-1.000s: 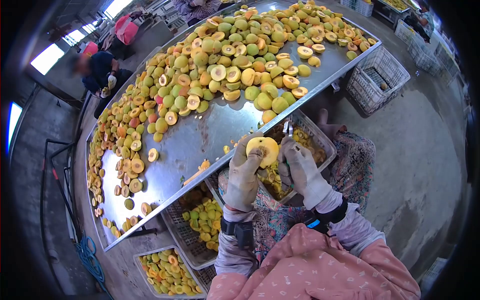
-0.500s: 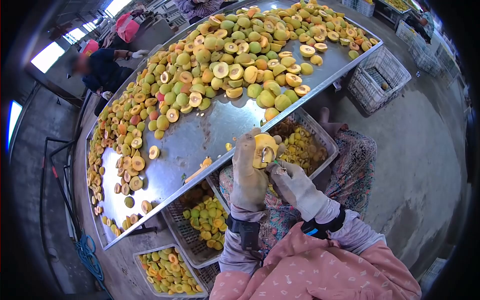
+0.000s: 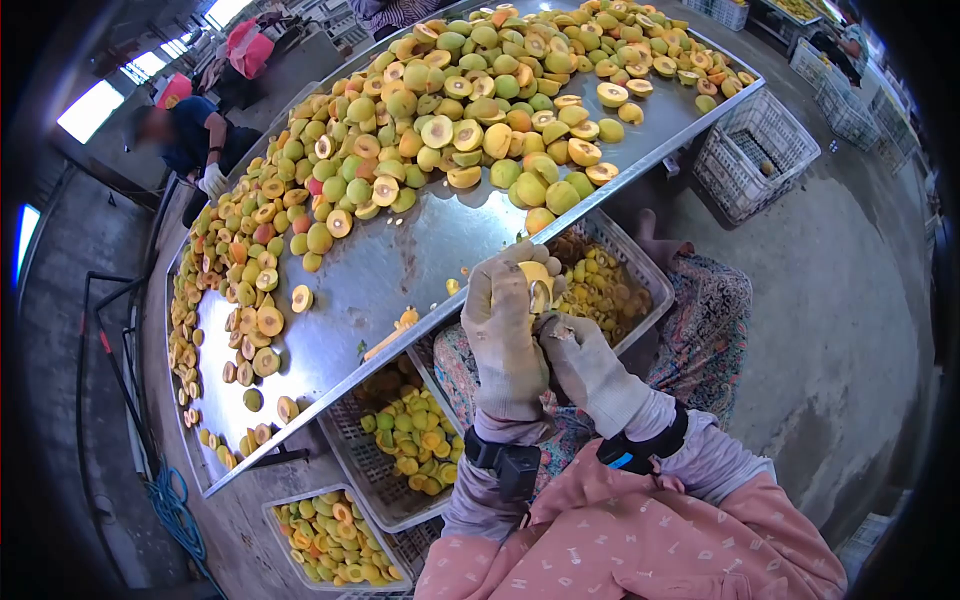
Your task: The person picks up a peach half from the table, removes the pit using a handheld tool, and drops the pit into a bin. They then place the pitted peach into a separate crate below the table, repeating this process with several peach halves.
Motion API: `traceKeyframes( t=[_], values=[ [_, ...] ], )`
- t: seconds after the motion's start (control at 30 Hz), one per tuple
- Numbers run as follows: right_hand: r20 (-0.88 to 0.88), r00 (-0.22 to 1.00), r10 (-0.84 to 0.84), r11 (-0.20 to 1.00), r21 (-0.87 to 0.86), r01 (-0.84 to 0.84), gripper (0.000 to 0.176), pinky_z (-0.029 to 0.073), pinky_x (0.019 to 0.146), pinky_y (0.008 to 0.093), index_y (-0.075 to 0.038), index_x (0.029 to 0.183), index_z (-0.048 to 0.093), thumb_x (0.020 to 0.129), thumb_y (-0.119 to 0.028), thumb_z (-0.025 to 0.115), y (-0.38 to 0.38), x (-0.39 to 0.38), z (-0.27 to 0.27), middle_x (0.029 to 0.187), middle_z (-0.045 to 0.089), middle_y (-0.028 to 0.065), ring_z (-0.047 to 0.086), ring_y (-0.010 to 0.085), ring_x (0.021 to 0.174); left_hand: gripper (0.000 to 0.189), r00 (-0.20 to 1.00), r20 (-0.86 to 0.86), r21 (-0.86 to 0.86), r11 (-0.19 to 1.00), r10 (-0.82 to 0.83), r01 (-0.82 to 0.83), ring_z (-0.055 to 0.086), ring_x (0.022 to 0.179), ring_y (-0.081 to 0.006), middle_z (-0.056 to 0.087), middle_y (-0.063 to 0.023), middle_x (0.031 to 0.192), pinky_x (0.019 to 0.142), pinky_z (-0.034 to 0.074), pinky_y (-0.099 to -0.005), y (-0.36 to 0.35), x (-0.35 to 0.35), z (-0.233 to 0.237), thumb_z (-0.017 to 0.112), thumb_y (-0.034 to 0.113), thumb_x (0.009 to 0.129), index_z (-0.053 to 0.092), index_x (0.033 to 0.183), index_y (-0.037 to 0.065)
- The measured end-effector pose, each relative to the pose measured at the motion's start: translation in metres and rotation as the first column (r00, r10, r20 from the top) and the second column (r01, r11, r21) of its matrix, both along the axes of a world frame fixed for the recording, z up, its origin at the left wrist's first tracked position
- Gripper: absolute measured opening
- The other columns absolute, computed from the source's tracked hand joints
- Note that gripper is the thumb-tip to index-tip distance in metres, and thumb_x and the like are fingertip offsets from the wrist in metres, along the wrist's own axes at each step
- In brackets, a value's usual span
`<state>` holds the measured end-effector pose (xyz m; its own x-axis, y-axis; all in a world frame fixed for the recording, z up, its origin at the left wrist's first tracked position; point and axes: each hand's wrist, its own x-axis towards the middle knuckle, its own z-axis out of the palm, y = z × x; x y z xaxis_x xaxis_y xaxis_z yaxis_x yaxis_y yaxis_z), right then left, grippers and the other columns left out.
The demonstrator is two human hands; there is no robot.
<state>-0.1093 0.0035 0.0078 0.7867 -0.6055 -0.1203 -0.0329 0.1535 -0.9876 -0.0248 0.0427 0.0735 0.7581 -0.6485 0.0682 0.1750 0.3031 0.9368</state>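
My gloved left hand (image 3: 506,335) is closed around a yellow halved fruit (image 3: 535,275) just past the table's near edge. My gloved right hand (image 3: 590,365) grips a small tool with a curved metal loop (image 3: 541,296), whose loop lies against the fruit's cut face. Much of the tool's handle is hidden in the fingers. Behind my hands the metal table (image 3: 440,250) bears a large heap of green, yellow and orange fruit (image 3: 400,105), many cut in half with the stone showing.
Under the near edge stand a crate of yellow pieces (image 3: 655,290), a crate of greenish halves (image 3: 400,520) and a smaller crate (image 3: 272,510). A white crate (image 3: 740,195) stands right. A co-worker (image 3: 190,135) sits at the far left; another person's striped sleeve (image 3: 395,12) shows at the top.
My left hand has turned and covers more of the fruit, with my right hand still close against it. The co-worker's gloved hand at the left has moved down toward the table edge.
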Motion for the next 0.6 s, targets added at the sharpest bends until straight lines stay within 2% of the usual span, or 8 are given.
traceKeyframes(
  t=[0.23, 0.3, 0.33, 0.4, 0.43, 0.5, 0.57, 0.6],
  values=[
    [-0.167, 0.985, 0.033, 0.998, -0.038, -0.040, 0.039, 0.052, 0.076, 0.0387, 0.000, 0.111, 0.064, 0.101, -0.036, 0.051, 0.001, -0.003, 0.005, 0.090, 0.069, 0.0182, 0.067, 0.0261, 0.084, 0.051, 0.999, -0.002, -0.033, 0.999, -0.040, 0.040, 0.065, 0.097, -0.0211, 0.064, -0.0159, 0.108, 0.086, 0.056, -0.0329, 0.001, 0.001, -0.001, 0.046, 0.042, 0.102, 0.057, 0.117, -0.005],
    [-0.081, 0.996, 0.031, 0.999, 0.032, -0.029, 0.033, 0.043, 0.056, 0.0268, -0.005, 0.097, 0.062, 0.104, -0.031, 0.044, 0.004, -0.004, 0.007, 0.076, 0.058, -0.0001, 0.050, 0.0083, 0.066, 0.051, 0.998, -0.057, -0.012, 1.000, -0.027, 0.027, 0.066, 0.091, -0.0206, 0.065, -0.0155, 0.105, 0.083, 0.056, -0.0328, 0.001, 0.001, 0.000, 0.046, 0.042, 0.102, 0.058, 0.116, -0.005],
    [-0.080, 0.996, 0.033, 0.999, 0.033, -0.030, 0.033, 0.043, 0.056, 0.0268, -0.005, 0.097, 0.062, 0.104, -0.031, 0.044, 0.003, -0.005, 0.012, 0.076, 0.058, -0.0001, 0.050, 0.0083, 0.066, 0.051, 0.998, -0.056, -0.012, 1.000, -0.026, 0.025, 0.066, 0.091, -0.0206, 0.065, -0.0155, 0.105, 0.083, 0.056, -0.0328, 0.002, 0.003, 0.001, 0.046, 0.042, 0.102, 0.058, 0.116, -0.005],
    [0.180, 0.974, 0.140, 0.839, 0.500, -0.213, 0.044, 0.036, 0.048, 0.0274, -0.010, 0.087, 0.057, 0.104, -0.047, 0.040, -0.001, -0.008, 0.030, 0.068, 0.051, -0.0025, 0.043, 0.0089, 0.055, 0.052, 0.988, -0.128, 0.085, 0.991, -0.089, 0.101, 0.067, 0.085, -0.0201, 0.067, -0.0146, 0.099, 0.079, 0.057, -0.0323, 0.003, 0.009, 0.000, 0.047, 0.044, 0.101, 0.058, 0.116, -0.005],
    [0.183, 0.973, 0.143, 0.838, 0.500, -0.217, 0.044, 0.036, 0.048, 0.0274, -0.010, 0.087, 0.057, 0.104, -0.047, 0.040, -0.007, -0.012, 0.037, 0.068, 0.051, -0.0025, 0.043, 0.0089, 0.055, 0.052, 0.988, -0.125, 0.086, 0.991, -0.087, 0.098, 0.067, 0.085, -0.0201, 0.067, -0.0146, 0.099, 0.079, 0.057, -0.0323, 0.004, 0.010, -0.002, 0.047, 0.044, 0.101, 0.058, 0.116, -0.005],
    [0.075, 0.914, 0.398, 0.727, 0.582, -0.364, 0.053, 0.042, 0.046, 0.0305, -0.014, 0.083, 0.052, 0.098, -0.064, 0.042, -0.018, -0.021, 0.049, 0.060, 0.046, -0.0020, 0.047, 0.0157, 0.049, 0.053, 0.983, -0.057, 0.127, 0.975, -0.175, 0.181, 0.067, 0.083, -0.0197, 0.068, -0.0142, 0.095, 0.075, 0.057, -0.0320, 0.004, 0.014, -0.008, 0.048, 0.046, 0.101, 0.058, 0.116, -0.005],
    [0.036, 0.917, 0.396, 0.744, 0.572, -0.344, 0.059, 0.035, 0.040, 0.0291, -0.015, 0.080, 0.047, 0.098, -0.069, 0.033, -0.017, -0.024, 0.051, 0.058, 0.041, -0.0054, 0.039, 0.0108, 0.044, 0.054, 0.981, 0.021, 0.129, 0.973, -0.194, 0.189, 0.067, 0.082, -0.0193, 0.068, -0.0142, 0.093, 0.073, 0.057, -0.0315, 0.002, 0.016, -0.013, 0.048, 0.047, 0.101, 0.059, 0.115, -0.004],
    [0.135, 0.891, 0.434, 0.643, 0.646, -0.411, 0.058, 0.033, 0.040, 0.0271, -0.016, 0.080, 0.048, 0.098, -0.069, 0.033, -0.018, -0.027, 0.048, 0.058, 0.038, -0.0072, 0.036, 0.0088, 0.044, 0.056, 0.972, 0.097, 0.130, 0.971, -0.213, 0.200, 0.067, 0.080, -0.0188, 0.068, -0.0142, 0.092, 0.071, 0.057, -0.0310, 0.002, 0.017, -0.015, 0.048, 0.049, 0.100, 0.059, 0.114, -0.004]
  ],
)
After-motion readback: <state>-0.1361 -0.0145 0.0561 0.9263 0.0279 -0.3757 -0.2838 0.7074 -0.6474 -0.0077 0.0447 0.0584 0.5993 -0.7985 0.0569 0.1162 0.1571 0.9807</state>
